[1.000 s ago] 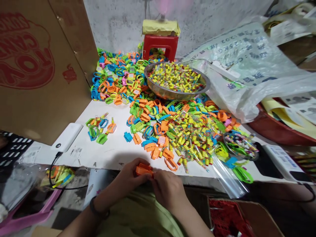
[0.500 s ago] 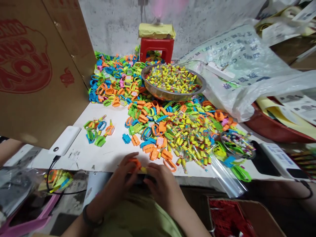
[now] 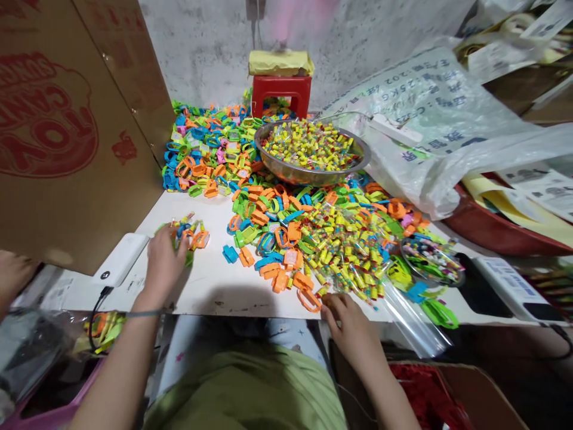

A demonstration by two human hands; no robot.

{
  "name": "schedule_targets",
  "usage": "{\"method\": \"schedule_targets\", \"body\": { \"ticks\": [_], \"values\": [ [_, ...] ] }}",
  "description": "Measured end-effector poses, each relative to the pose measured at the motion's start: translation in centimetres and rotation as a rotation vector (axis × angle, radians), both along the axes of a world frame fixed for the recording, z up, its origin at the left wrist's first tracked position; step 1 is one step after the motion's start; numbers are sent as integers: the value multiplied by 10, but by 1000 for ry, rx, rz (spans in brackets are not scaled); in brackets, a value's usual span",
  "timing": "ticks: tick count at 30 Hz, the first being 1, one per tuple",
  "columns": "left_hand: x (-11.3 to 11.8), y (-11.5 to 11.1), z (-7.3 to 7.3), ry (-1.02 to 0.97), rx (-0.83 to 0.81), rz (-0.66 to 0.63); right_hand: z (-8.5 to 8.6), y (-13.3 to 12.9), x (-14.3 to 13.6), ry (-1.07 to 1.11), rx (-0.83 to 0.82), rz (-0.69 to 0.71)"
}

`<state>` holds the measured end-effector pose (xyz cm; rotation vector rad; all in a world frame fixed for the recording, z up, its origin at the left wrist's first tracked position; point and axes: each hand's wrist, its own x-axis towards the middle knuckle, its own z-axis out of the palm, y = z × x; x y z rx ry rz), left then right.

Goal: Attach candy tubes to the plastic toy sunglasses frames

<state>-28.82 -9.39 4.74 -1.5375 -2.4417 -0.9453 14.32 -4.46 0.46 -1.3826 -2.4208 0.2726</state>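
Note:
My left hand is at the small cluster of plastic toy watches on the left, fingers curled down around part of it. An orange toy watch lies just right of its fingertips; the hand hides much of the cluster. My right hand is at the table's front edge, fingertips closed at the near end of a heap of small yellow wrapped candy packets; the fingers partly cover what they pinch. Beside them lies an orange watch band. Loose toy watches in orange, green and blue spread left of the packets.
A metal bowl of yellow packets stands behind, before a red stool. A carton and white power bank are left. A plastic sack, phone and clear bags lie right. Another person's hand shows far left.
My hands were together at the front edge, holding an orange toy watch and something yellow. Now the left has moved to the left cluster, and the right has moved rightward to the yellow packets.

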Motion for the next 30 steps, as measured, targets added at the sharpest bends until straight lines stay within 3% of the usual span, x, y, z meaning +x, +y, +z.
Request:
{"method": "schedule_targets", "body": {
  "ticks": [5,9,14,18,22,25,30],
  "values": [
    [57,21,-17,-40,-178,-351,0,0,-12,28,-4,-43],
    [67,24,-20,-191,-210,-380,-4,4,-11,219,-16,-94],
    [69,1,-4,-580,-169,-405,5,-4,-16,595,-20,-155],
    [100,-19,17,-901,-147,-418,38,-21,-44,767,-127,33],
    [135,-28,34,-983,-99,-557,64,-33,-82,836,-220,205],
    [149,-30,41,-1029,-18,-624,66,-36,-100,865,-283,213],
    [154,-31,45,-985,20,-674,62,-33,-109,925,-224,151]
  ]
}}
